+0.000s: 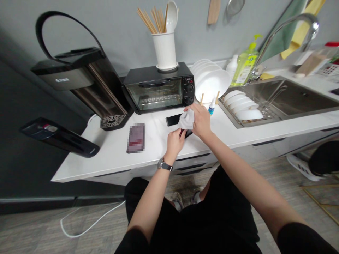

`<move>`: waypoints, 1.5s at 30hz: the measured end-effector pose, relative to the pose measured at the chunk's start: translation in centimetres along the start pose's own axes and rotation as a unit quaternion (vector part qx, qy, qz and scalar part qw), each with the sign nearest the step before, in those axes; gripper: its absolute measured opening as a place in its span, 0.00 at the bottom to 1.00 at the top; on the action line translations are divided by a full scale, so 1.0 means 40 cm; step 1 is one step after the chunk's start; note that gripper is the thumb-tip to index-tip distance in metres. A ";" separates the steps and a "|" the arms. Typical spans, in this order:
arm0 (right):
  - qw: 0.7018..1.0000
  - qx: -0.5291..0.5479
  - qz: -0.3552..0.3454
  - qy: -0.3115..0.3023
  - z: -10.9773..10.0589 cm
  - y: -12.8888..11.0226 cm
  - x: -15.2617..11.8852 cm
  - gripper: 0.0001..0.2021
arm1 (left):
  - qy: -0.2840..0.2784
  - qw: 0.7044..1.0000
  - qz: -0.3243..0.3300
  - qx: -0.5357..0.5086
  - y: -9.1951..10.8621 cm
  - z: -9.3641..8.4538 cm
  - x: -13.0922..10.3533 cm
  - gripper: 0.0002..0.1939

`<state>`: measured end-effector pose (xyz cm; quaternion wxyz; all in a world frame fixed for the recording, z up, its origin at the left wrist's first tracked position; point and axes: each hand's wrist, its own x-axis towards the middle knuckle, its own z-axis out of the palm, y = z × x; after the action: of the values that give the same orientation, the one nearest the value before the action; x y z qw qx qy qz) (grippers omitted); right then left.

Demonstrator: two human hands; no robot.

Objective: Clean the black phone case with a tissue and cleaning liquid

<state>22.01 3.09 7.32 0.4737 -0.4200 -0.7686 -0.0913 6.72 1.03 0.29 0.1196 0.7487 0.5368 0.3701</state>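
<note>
Two hands meet over the worktop, just in front of the toaster oven's right end, with one white cloth between them. The right hand has its grip clamped on that cloth, fingers bunched over the top; the left hand sits lower and nearer the body, its grip clamped on a dark object that is mostly hidden by the hands. One flat black piece lies on the worktop left of the cloth (whether it is separate from the dark object, I cannot tell). One small bottle with a blue label stands just beyond the right hand, and one pixelated rectangle lies to the left. On the single oven, which has a wire rack inside, stands one white holder containing several chopsticks and one white ladle. At least four plates stand on edge to its right; the one sink has at least four tilted bowls at its left end. Two pump-style bottles, one white and one yellow-green, stand behind. Both forearms reach forward and converge, the left wearing one watch, the right stretching in diagonally.
</note>
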 end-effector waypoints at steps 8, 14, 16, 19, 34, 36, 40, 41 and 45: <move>0.985 0.060 0.158 0.029 0.027 0.011 -0.014 0.14 | 0.016 0.998 0.005 -0.053 0.001 0.001 -0.005 0.14; 0.998 -0.005 0.061 0.028 0.012 -0.051 -0.024 0.16 | 0.010 0.999 -0.016 -0.030 0.003 -0.005 -0.004 0.17; 0.999 -0.019 0.026 0.024 0.012 -0.066 -0.025 0.14 | -0.004 1.000 -0.026 -0.003 0.002 -0.005 -0.004 0.17; 0.999 -0.030 -0.031 -0.004 0.015 -0.073 -0.022 0.12 | -0.027 0.999 -0.025 0.017 0.000 -0.005 -0.004 0.16; 0.994 0.041 0.100 0.030 0.035 0.046 -0.031 0.18 | 0.000 0.999 -0.001 -0.041 -0.001 -0.001 -0.008 0.15; 0.992 0.057 0.105 0.036 0.046 0.041 -0.041 0.19 | 0.000 0.999 -0.005 -0.047 0.000 -0.002 -0.008 0.15; 0.990 0.076 0.097 0.062 0.040 -0.016 -0.049 0.25 | 0.003 0.999 0.014 -0.050 0.005 -0.005 -0.008 0.16; 0.990 0.080 0.096 0.072 0.037 -0.034 -0.049 0.25 | 0.004 0.999 0.015 -0.045 0.006 -0.006 -0.008 0.16; 0.995 0.045 0.056 0.072 0.028 -0.088 -0.042 0.18 | -0.004 1.000 0.009 -0.025 0.002 -0.006 -0.009 0.13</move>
<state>19.05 0.54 6.29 0.5509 -0.4325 -0.7112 -0.0601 6.54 0.61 0.34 0.1370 0.7520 0.5201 0.3812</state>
